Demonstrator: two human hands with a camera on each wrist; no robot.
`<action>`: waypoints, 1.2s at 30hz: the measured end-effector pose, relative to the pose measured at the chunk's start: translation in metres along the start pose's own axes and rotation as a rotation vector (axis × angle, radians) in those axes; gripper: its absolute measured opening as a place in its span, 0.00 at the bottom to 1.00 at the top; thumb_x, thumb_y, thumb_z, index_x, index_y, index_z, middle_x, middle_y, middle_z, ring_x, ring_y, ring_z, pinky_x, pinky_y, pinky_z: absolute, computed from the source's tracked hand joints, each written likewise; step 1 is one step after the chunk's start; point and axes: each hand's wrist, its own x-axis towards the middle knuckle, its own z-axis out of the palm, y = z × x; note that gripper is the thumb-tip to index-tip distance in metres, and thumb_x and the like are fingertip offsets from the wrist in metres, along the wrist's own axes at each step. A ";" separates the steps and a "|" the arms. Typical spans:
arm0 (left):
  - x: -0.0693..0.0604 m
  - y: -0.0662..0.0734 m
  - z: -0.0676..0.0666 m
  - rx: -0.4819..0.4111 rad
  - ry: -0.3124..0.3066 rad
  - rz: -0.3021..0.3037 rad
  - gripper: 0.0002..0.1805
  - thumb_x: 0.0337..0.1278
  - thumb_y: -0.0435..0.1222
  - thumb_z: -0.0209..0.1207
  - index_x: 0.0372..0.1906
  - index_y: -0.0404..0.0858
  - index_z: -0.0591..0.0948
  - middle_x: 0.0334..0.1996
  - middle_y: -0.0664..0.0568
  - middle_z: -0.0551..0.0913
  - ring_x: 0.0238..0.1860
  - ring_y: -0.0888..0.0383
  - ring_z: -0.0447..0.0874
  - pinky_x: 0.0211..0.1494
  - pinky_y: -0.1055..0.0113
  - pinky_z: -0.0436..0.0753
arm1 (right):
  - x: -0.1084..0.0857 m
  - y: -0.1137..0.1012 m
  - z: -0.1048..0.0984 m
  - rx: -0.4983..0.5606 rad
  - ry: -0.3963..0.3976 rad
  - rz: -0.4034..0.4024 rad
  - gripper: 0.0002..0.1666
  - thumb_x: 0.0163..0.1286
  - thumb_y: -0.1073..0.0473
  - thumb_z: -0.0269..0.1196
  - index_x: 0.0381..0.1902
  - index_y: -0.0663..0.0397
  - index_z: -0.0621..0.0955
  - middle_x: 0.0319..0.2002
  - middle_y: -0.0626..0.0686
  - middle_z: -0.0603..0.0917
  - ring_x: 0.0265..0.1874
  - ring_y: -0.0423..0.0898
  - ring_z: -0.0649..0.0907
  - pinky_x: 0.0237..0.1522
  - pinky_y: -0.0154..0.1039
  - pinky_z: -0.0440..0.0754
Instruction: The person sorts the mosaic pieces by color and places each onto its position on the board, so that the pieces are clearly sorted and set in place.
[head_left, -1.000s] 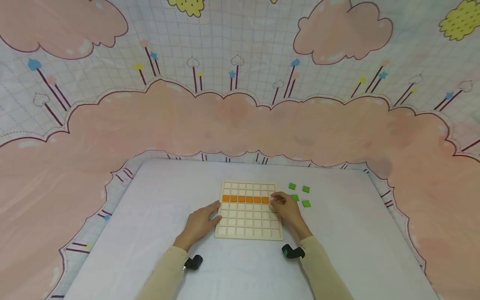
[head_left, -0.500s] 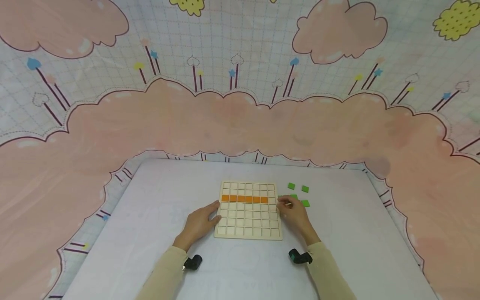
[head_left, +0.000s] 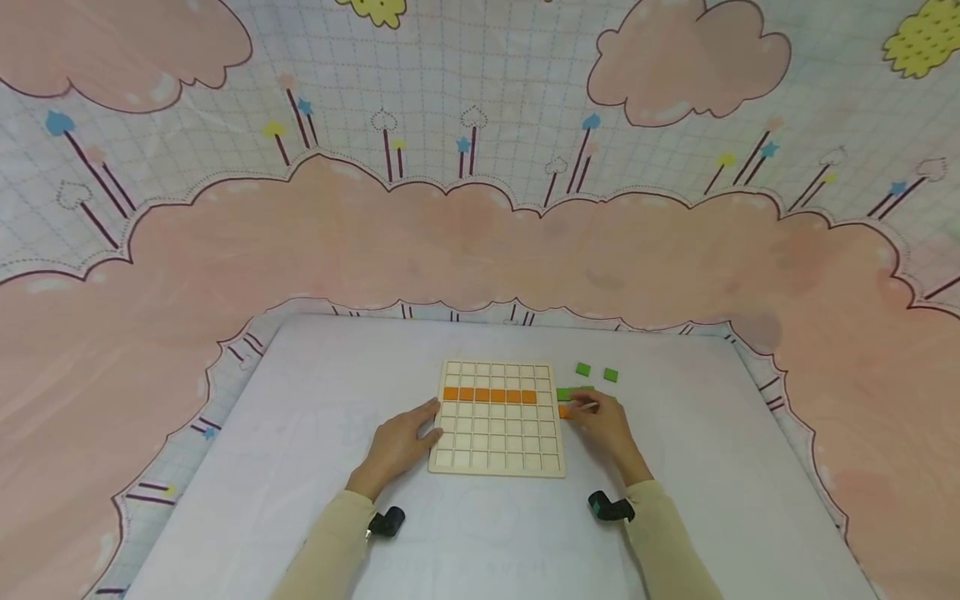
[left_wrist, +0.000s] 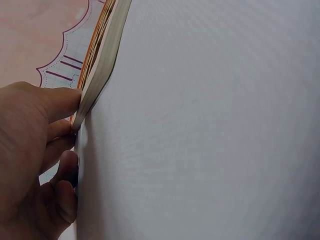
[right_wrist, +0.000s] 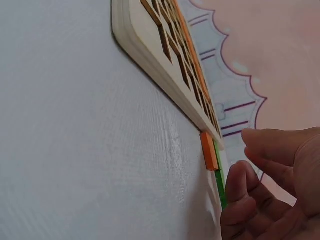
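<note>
A pale wooden grid board (head_left: 495, 450) lies on the white table, with a row of orange square tiles (head_left: 482, 394) across it and a bare cell at that row's right end. At the board's left edge, my left hand (head_left: 397, 446) rests with thumb and fingers touching it. My right hand (head_left: 603, 429) is just off the right edge, fingers loosely bent. A loose orange tile (right_wrist: 209, 151) lies against that edge by its fingertips, apart from them in the right wrist view. A green tile (head_left: 564, 393) lies just behind the loose one, also near the board.
More green tiles lie beyond the right hand, among them one at the back (head_left: 582, 369) and another to its right (head_left: 611, 375); the hand partly covers others. A patterned pink cloud cloth (head_left: 480, 250) hangs behind the white table (head_left: 337, 358).
My right hand has moved right, from over the right end of the orange row to beside the board. A loose orange tile now shows there. The left hand has stayed at the left edge.
</note>
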 end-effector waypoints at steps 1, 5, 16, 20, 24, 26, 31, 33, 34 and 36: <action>0.000 0.000 0.000 0.000 0.001 0.000 0.30 0.65 0.46 0.60 0.69 0.42 0.72 0.70 0.54 0.71 0.69 0.47 0.72 0.69 0.49 0.74 | 0.000 0.001 0.000 -0.005 0.001 -0.004 0.18 0.64 0.60 0.67 0.52 0.58 0.83 0.43 0.58 0.86 0.41 0.51 0.84 0.43 0.39 0.83; 0.000 0.000 0.001 -0.006 0.001 -0.002 0.30 0.65 0.47 0.60 0.69 0.43 0.72 0.70 0.54 0.72 0.69 0.48 0.72 0.69 0.49 0.74 | 0.002 0.001 0.000 -0.040 0.004 0.002 0.17 0.64 0.59 0.68 0.50 0.56 0.84 0.42 0.56 0.86 0.41 0.50 0.84 0.43 0.40 0.82; -0.001 0.000 0.002 -0.004 0.012 0.010 0.30 0.64 0.46 0.61 0.69 0.42 0.72 0.70 0.53 0.72 0.68 0.48 0.73 0.69 0.49 0.75 | 0.003 0.006 0.002 -0.096 -0.011 0.059 0.17 0.62 0.61 0.67 0.50 0.56 0.85 0.41 0.55 0.84 0.39 0.47 0.80 0.37 0.34 0.76; -0.001 0.000 0.002 -0.002 0.008 0.004 0.30 0.65 0.47 0.60 0.69 0.43 0.72 0.70 0.54 0.72 0.69 0.48 0.73 0.69 0.50 0.74 | 0.004 0.008 0.003 -0.108 -0.014 0.062 0.17 0.61 0.61 0.68 0.50 0.56 0.85 0.42 0.54 0.85 0.39 0.47 0.80 0.37 0.35 0.76; -0.001 -0.001 0.002 0.000 0.010 0.003 0.30 0.65 0.47 0.60 0.69 0.43 0.72 0.70 0.55 0.71 0.69 0.49 0.73 0.69 0.50 0.74 | 0.005 0.009 0.003 -0.135 -0.016 0.053 0.16 0.61 0.60 0.68 0.48 0.55 0.86 0.43 0.54 0.85 0.39 0.47 0.80 0.39 0.36 0.76; 0.000 -0.001 0.002 0.000 0.011 0.006 0.30 0.65 0.47 0.60 0.69 0.43 0.72 0.70 0.54 0.71 0.69 0.48 0.73 0.69 0.50 0.74 | 0.005 0.009 0.003 -0.145 -0.018 0.052 0.15 0.61 0.60 0.68 0.47 0.55 0.86 0.43 0.54 0.85 0.39 0.47 0.80 0.38 0.36 0.76; 0.000 -0.001 0.003 0.007 0.012 0.007 0.30 0.65 0.47 0.60 0.69 0.42 0.72 0.70 0.54 0.71 0.69 0.49 0.72 0.70 0.51 0.74 | 0.006 0.008 0.003 -0.142 -0.012 0.057 0.13 0.60 0.60 0.69 0.43 0.56 0.85 0.40 0.55 0.84 0.36 0.47 0.78 0.34 0.35 0.73; 0.001 -0.002 0.003 0.007 0.010 0.003 0.30 0.65 0.47 0.60 0.70 0.42 0.71 0.70 0.54 0.71 0.69 0.49 0.72 0.70 0.51 0.74 | 0.006 0.008 0.003 -0.133 -0.009 0.062 0.12 0.59 0.60 0.69 0.42 0.56 0.84 0.40 0.55 0.84 0.35 0.47 0.78 0.34 0.35 0.73; 0.001 -0.002 0.004 0.005 0.009 0.000 0.30 0.65 0.47 0.60 0.70 0.42 0.71 0.70 0.54 0.71 0.69 0.49 0.72 0.70 0.51 0.74 | 0.006 0.008 0.003 -0.127 -0.009 0.066 0.12 0.59 0.60 0.69 0.41 0.56 0.84 0.40 0.55 0.84 0.35 0.47 0.78 0.34 0.35 0.73; 0.001 -0.003 0.004 0.003 0.010 -0.002 0.31 0.65 0.47 0.60 0.70 0.42 0.71 0.70 0.54 0.71 0.69 0.49 0.72 0.70 0.51 0.73 | 0.005 0.008 0.004 -0.114 -0.010 0.065 0.12 0.59 0.61 0.70 0.40 0.56 0.83 0.40 0.56 0.84 0.36 0.48 0.79 0.35 0.35 0.74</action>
